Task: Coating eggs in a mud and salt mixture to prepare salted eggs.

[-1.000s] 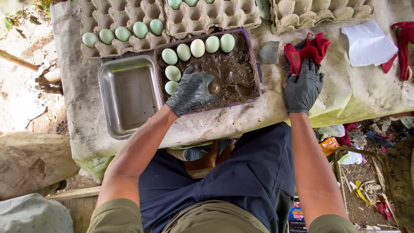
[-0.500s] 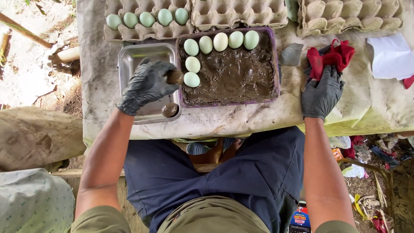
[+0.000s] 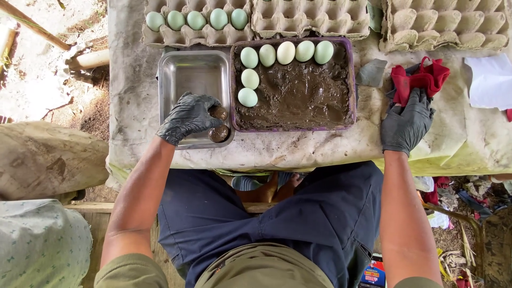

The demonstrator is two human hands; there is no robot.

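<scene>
The left hand (image 3: pixel 188 117), in a black glove, rests inside the metal tray (image 3: pixel 193 74) at its near right corner. Its fingers curl loosely around a mud-coated egg (image 3: pixel 218 112), fingertips touching it. A second mud-coated egg (image 3: pixel 218 133) lies just beside it in the tray corner, apart from the fingers.

The right hand (image 3: pixel 406 122), also gloved, lies flat and spread on a red cloth (image 3: pixel 421 77) on the covered table (image 3: pixel 298 152); it grips nothing.

Between the hands sits a purple-rimmed tray of mud (image 3: pixel 304 98), with seven pale eggs (image 3: pixel 286 53) set along its far and left edges. Five green eggs (image 3: pixel 196 20) stand in a cardboard egg carton (image 3: pixel 309 18) beyond.
</scene>
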